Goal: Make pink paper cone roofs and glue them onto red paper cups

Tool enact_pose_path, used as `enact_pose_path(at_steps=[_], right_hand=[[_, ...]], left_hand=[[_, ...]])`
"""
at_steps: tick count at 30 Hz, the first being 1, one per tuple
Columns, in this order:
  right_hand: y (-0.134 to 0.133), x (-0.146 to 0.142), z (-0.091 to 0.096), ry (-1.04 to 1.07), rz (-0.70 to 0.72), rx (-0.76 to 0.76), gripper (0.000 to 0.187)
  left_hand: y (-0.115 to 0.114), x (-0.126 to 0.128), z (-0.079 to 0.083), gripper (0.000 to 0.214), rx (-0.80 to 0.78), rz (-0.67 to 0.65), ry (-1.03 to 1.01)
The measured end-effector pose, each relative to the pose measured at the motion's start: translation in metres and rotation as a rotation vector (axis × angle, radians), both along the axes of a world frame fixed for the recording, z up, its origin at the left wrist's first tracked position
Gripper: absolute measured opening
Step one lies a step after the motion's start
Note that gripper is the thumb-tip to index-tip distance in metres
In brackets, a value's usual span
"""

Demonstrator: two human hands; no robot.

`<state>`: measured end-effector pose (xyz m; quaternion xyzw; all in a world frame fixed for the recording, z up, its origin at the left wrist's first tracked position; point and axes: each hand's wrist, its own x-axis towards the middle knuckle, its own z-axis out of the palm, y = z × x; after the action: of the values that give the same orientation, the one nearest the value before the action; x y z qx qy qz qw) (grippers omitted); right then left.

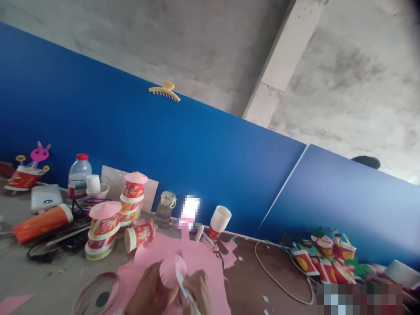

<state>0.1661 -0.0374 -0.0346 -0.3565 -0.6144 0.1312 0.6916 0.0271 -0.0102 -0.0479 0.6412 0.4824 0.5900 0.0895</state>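
Note:
My left hand (147, 288) is closed on a small round piece of pink paper (169, 271), low in the middle of the view. Something pale shows under the round piece, too blurred to name. My right hand (198, 288) is closed around what looks like scissors (181, 280), their pale blade against the round piece's right edge. Beneath both hands lies a large pink paper sheet (205, 262). Just beyond my left hand, a red patterned paper cup (140, 236) lies on its side. Two stacked-cup towers with pink cone tops, a near one (103, 227) and a farther one (134, 192), stand to the left.
Along the blue partition (197, 148) stand a red-capped bottle (79, 175), a glass jar (166, 205), a bright phone-like screen (190, 208) and a white-and-red cup (219, 221). A tape roll (77, 302) lies near left. Decorated cups (326, 269) and a white cable (278, 286) are on the right.

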Motion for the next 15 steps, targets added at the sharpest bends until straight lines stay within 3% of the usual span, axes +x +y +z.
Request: enact_pose_path(at_steps=[6,11,15], right_hand=[[-0.004,-0.005,0.006,0.025,-0.023,-0.003,0.035],[-0.003,-0.005,0.007,0.017,-0.021,-0.031,0.033],[-0.004,-0.003,0.009,0.020,-0.021,-0.043,0.033]], left_hand=[[-0.001,-0.001,0.001,0.043,-0.133,-0.065,-0.019],[-0.005,0.000,0.012,0.042,-0.125,-0.058,-0.012],[-0.004,0.000,0.011,0.044,-0.136,-0.061,-0.015]])
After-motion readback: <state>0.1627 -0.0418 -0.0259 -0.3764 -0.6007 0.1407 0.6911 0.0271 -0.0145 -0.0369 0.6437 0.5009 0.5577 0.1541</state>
